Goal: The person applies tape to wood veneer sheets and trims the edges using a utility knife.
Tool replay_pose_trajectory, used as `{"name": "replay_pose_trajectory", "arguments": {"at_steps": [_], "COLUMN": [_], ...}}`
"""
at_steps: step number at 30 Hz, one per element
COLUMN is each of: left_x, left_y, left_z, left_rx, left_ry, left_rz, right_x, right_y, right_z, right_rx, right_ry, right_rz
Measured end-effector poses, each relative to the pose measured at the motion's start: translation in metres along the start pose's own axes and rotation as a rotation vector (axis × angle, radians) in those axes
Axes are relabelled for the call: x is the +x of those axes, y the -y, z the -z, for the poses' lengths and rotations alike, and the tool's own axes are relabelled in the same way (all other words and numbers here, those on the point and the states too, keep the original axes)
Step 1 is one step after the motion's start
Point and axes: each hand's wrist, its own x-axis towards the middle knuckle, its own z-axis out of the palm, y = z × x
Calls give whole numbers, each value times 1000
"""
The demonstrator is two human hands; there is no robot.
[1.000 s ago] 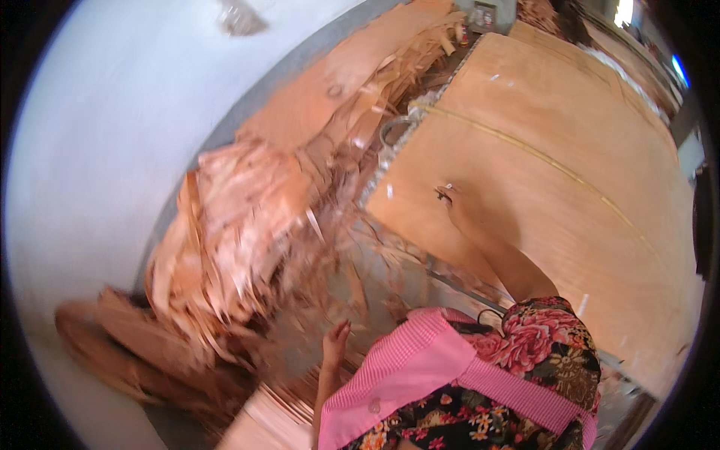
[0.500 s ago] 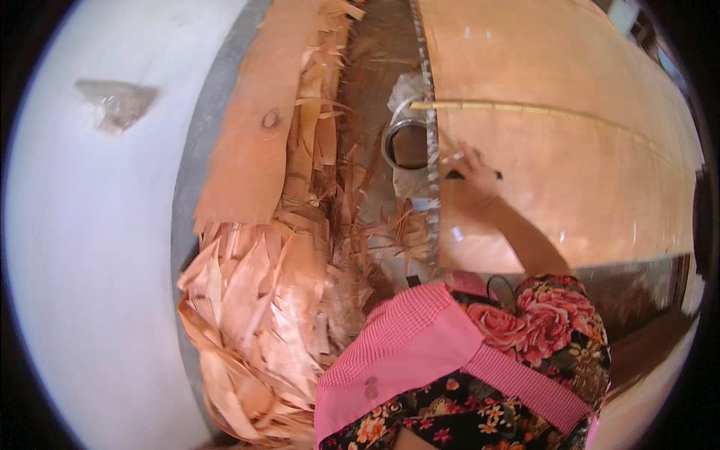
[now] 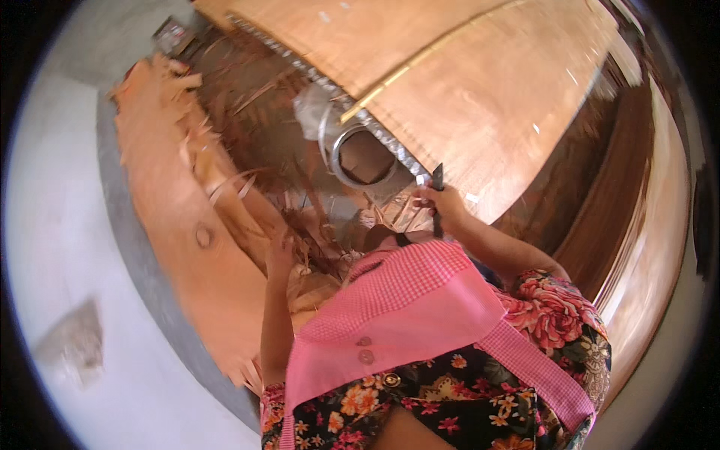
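Observation:
My right hand (image 3: 444, 204) is closed around a dark, narrow, knife-like tool (image 3: 438, 177), close to the near corner of a large sheet of wood veneer (image 3: 487, 105). A small white piece shows by its fingers. My left hand (image 3: 280, 253) reaches down to the inner edge of a long, ragged veneer piece (image 3: 180, 217) and the loose strips beside it. Motion smears its fingers, so their grip does not show. A yellow measuring stick (image 3: 420, 64) lies across the large sheet.
A round metal-rimmed container (image 3: 335, 161) sits below the sheet's edge, beside a crumpled clear plastic bag (image 3: 315, 111). Veneer scraps litter the floor (image 3: 255, 82). Stacked veneer (image 3: 615, 202) stands at the right. On the pale floor at left lies a plastic bag (image 3: 79, 341).
The view has turned, so the large sheet now slants. My right hand has come to the sheet's near corner with the dark tool. My left hand has come into view at the veneer scraps.

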Motion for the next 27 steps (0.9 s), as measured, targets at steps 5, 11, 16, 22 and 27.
{"name": "replay_pose_trajectory", "arguments": {"at_steps": [5,11,16,22,27], "left_x": [123,222,384,621,799], "left_y": [-118,-153,-138,-134,-152], "left_z": [4,58,95,137,184], "left_rx": [59,94,75,44,349], "left_ry": [398,500,475,211,-113], "left_rz": [-607,-695,-641,-466,-310], "right_x": [10,16,35,64,62], "right_y": [-31,-48,-48,-56,-75], "right_z": [-23,-44,-74,-95,-75], "right_rx": [485,526,854,792,855], "right_ry": [-245,-542,-712,-1209,-1139], "right_rz": [-83,-82,73,214,109]}}
